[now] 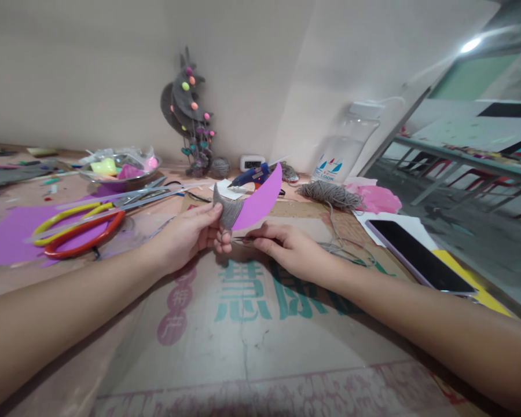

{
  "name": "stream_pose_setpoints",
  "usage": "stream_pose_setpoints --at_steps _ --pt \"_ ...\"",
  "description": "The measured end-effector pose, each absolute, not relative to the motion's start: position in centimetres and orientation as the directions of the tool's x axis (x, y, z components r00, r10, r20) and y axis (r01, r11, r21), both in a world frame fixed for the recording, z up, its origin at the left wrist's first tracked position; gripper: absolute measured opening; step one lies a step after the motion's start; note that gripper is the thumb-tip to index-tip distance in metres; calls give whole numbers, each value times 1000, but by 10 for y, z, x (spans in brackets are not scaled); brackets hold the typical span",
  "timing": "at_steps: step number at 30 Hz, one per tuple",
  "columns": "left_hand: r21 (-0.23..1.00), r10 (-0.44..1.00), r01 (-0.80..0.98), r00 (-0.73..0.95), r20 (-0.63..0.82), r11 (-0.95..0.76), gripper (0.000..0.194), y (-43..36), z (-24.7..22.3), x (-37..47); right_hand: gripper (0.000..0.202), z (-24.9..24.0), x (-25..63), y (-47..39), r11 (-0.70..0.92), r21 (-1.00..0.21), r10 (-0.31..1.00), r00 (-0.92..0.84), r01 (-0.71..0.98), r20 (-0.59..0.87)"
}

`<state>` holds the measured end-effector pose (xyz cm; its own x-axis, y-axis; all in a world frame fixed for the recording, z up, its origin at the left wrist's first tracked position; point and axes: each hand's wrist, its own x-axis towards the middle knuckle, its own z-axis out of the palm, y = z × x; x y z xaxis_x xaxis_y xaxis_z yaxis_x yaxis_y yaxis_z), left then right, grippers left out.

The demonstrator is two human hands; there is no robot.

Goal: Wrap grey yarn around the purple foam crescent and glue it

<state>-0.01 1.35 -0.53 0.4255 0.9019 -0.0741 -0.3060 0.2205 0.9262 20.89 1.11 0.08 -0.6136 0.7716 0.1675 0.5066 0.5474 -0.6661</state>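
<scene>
A purple crescent cutout (260, 200) is pinched in my left hand (195, 231), thumb in front and fingers behind. Grey yarn (231, 212) is wound round its left end, up to about the middle. Just right of the crescent's lower edge is my right hand (286, 246), its thumb and fingers closed on a strand of the grey yarn. Loose strands trail from behind that hand toward a grey yarn skein (330, 196) at the back right. Both hands are above a printed cardboard sheet (208, 359).
Scissors with yellow and red handles (84, 240) lie left on purple sheets (4, 231). Behind stand a bowl (125, 179), a blue glue gun (254, 175), a small clock (252, 163) and a bottle (347, 142). A phone (421, 255) lies right. A decorated grey moon (186, 104) leans against the wall.
</scene>
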Motion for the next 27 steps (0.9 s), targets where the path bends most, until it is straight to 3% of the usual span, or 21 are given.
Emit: stream_pose_setpoints --at_steps 6,17,27 --pt "929 908 -296 410 -89 224 27 12 -4 1 27 1 207 11 557 -636 775 -610 534 166" --pt "934 906 -274 411 -101 229 25 12 -4 2 24 1 206 10 505 -721 786 -598 474 157" --pt "930 910 -292 404 -90 221 27 11 -4 0 27 5 206 8 505 -698 788 -602 508 132"
